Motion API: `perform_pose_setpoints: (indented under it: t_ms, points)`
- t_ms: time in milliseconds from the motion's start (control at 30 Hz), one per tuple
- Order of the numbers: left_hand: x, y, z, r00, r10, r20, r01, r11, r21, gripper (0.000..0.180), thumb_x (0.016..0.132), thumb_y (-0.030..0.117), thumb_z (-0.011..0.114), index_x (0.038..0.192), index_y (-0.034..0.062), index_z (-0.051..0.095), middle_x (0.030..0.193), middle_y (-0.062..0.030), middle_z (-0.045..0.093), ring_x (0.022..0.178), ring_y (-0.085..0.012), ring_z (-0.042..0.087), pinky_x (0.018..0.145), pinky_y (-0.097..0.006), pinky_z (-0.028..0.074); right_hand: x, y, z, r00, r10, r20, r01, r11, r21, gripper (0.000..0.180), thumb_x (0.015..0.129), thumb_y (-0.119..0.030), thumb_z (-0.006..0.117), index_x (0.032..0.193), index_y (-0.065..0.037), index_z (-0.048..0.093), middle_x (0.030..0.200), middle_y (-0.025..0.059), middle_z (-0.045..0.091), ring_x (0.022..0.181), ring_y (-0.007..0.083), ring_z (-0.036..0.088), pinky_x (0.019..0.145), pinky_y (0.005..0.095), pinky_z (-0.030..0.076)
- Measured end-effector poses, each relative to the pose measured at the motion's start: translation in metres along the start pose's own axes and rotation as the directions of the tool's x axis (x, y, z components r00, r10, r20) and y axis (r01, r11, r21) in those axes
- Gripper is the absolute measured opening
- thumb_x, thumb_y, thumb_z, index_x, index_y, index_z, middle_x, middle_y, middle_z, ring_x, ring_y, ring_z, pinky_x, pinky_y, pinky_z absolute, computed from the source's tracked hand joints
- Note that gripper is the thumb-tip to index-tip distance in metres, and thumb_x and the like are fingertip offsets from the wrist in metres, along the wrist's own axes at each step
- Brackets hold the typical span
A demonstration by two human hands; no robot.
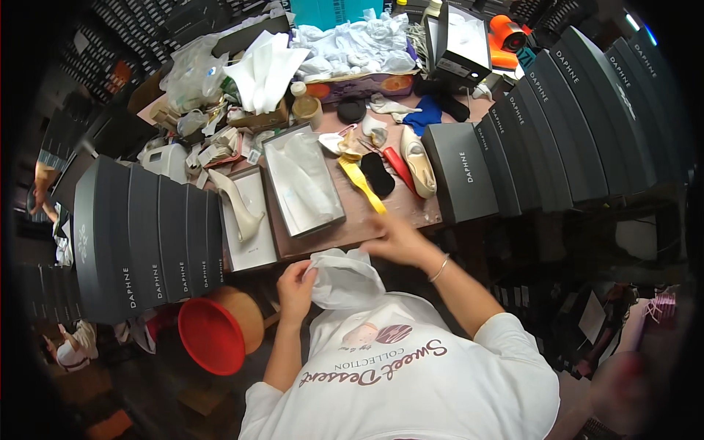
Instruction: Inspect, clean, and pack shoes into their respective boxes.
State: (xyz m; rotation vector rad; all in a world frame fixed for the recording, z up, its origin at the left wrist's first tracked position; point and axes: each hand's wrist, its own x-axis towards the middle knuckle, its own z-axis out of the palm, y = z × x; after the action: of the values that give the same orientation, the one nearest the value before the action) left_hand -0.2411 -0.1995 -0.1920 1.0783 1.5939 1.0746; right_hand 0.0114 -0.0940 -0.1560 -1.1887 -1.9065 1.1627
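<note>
My left hand (295, 290) pinches the edge of a thin white bag (345, 280), which hangs loosely in front of my shirt with its upper edge spread. My right hand (398, 240) is at the table's front edge, empty, its fingers apart. Its thumb is close to the bag, and its fingertips are just below the handle of a yellow brush (357, 178). An open box (337, 217) holds something wrapped in white. Left of it, a cream high-heeled shoe (238, 209) lies in a shallow box part (254, 258). Another cream shoe (418, 163) lies at the right.
Dark shoe boxes (150, 242) stand in a row at the left, and more boxes (561, 132) at the right. A carton of crumpled white paper (352, 55) is at the back. A bottle (305, 105) stands before it. Below the table is a red bucket (211, 336).
</note>
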Motion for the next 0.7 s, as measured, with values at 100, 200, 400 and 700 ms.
perform_pose_setpoints:
  t_ms: [100,200,400,700]
  points:
    - [-0.006,0.008,0.003,0.982,-0.187,0.004,0.186,0.974,-0.131,0.018,0.083,0.000,0.066,0.101,-0.0036,0.063,0.089,-0.0044,0.065,0.080,-0.0070,0.059,0.071,-0.021,0.047,0.030,0.054,-0.083,0.954,0.234,-0.186,-0.299,0.767,-0.568,0.063,0.076,-0.033,0.075,0.122,0.002,0.051,0.113,0.0226,0.057,0.104,0.0367,0.058,0.087,0.0403,0.047]
    - [-0.014,0.012,0.019,0.984,-0.179,-0.005,0.176,0.969,-0.174,0.018,0.084,-0.001,0.065,0.101,-0.0032,0.063,0.090,-0.0042,0.065,0.078,-0.0061,0.058,0.069,-0.020,0.047,0.045,0.115,-0.096,0.897,0.425,-0.123,-0.383,0.609,-0.694,0.066,0.072,-0.037,0.076,0.120,0.001,0.051,0.117,0.0230,0.055,0.102,0.0369,0.060,0.085,0.0423,0.050]
    - [-0.017,-0.011,0.030,0.978,-0.202,-0.058,0.185,0.957,-0.224,0.019,0.085,0.000,0.063,0.104,-0.0025,0.064,0.090,-0.0024,0.064,0.081,-0.0077,0.057,0.074,-0.021,0.046,0.040,0.151,-0.090,0.935,0.302,-0.185,-0.352,0.743,-0.569,0.048,0.075,-0.026,0.072,0.112,0.002,0.060,0.100,0.0214,0.064,0.086,0.0277,0.067,0.074,0.0410,0.054]
    - [-0.024,-0.029,0.031,0.942,0.094,-0.321,-0.030,0.980,0.198,0.014,0.081,0.007,0.065,0.093,0.0004,0.068,0.080,-0.0080,0.064,0.072,-0.0160,0.060,0.065,-0.027,0.047,-0.111,-0.010,-0.128,0.662,0.129,0.739,-0.688,0.495,0.531,0.056,0.075,-0.027,0.072,0.116,0.009,0.058,0.105,0.0095,0.065,0.093,0.0148,0.061,0.083,0.0276,0.049]
